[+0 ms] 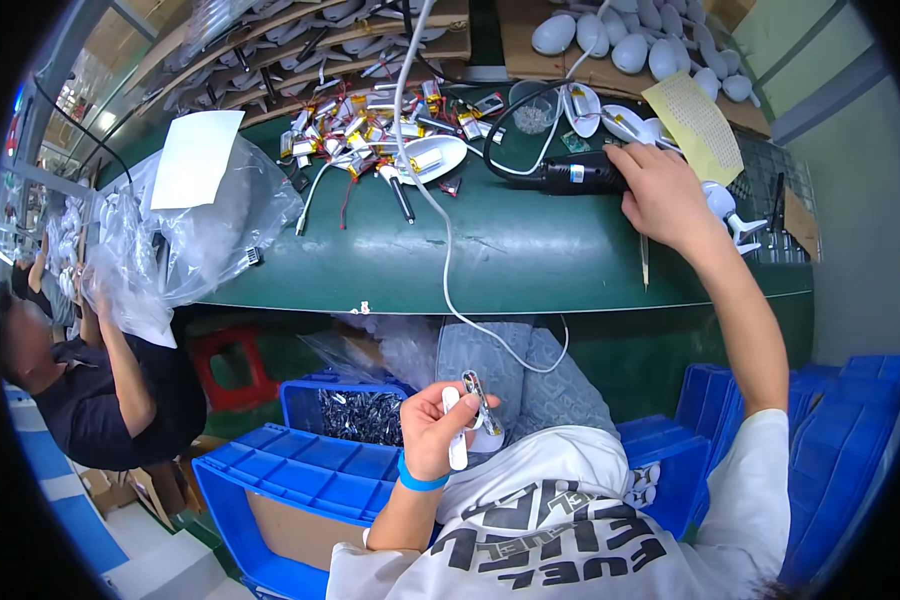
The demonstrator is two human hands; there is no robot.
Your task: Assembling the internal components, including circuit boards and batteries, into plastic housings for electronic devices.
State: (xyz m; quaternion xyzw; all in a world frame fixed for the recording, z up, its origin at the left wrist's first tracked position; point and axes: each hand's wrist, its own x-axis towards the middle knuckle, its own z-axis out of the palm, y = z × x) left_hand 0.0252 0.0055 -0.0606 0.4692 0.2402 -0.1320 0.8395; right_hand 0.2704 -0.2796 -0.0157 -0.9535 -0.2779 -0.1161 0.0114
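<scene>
My right hand [667,196] reaches over the right part of the green table, its fingers curled on the end of a black, corded electric screwdriver [574,175]. Below that hand a thin, pointed metal rod [645,262] lies toward the table's front edge. Over my lap, my left hand [432,430] is closed on a slim, opened white plastic housing [475,392] with small parts showing inside. A narrow white strip [456,428] is also held in its fingers. The palm side of my right hand is hidden.
Small batteries with wires [360,130] lie heaped behind a white oval shell [434,158]. White bulbous shells [630,50] fill a cardboard tray at the back right. A white cable [447,260] hangs over the table edge. Blue crates [300,465] flank me. Another person [100,390] sits at left.
</scene>
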